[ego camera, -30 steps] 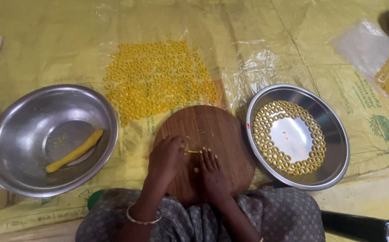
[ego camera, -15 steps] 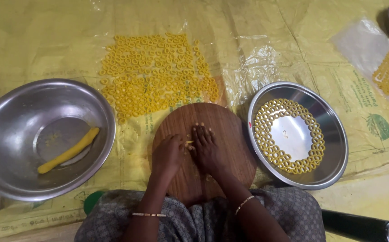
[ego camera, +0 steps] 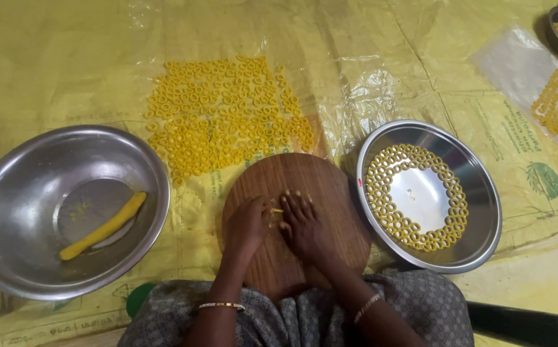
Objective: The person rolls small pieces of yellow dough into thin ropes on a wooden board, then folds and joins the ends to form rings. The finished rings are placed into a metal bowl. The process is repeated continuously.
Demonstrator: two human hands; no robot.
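Looking down at someone shaping yellow dough into little rings, left to right:

big bowl [ego camera: 9, 212]: steel, at 9 o'clock from the board, with one yellow dough roll [ego camera: 103, 225] lying loose in its bottom.

laid-out rings [ego camera: 224, 112]: a whole patch of them on the yellow plastic sheet [ego camera: 67, 58], at 11 to 12 o'clock from the board.

board [ego camera: 330, 186]: round, wooden, right in front of the person.

left hand [ego camera: 248, 223]: palm down on the board, fingers curled toward the middle; whether it pinches the dough is hard to tell.

dough bit [ego camera: 277, 210]: tiny yellow piece on the board, right between the two hands.

right hand [ego camera: 301, 225]: just beside the left, nearly touching, fingertips [ego camera: 290, 194] spread flat on the board at the piece.

plate [ego camera: 484, 199]: steel, at 3 o'clock, rings lining its inner edge, middle mostly bare.

tip: probably best to roll with light, even pressure so the strand stays the same thickness, then press the ends together firmly so the ring doesn't pop open.
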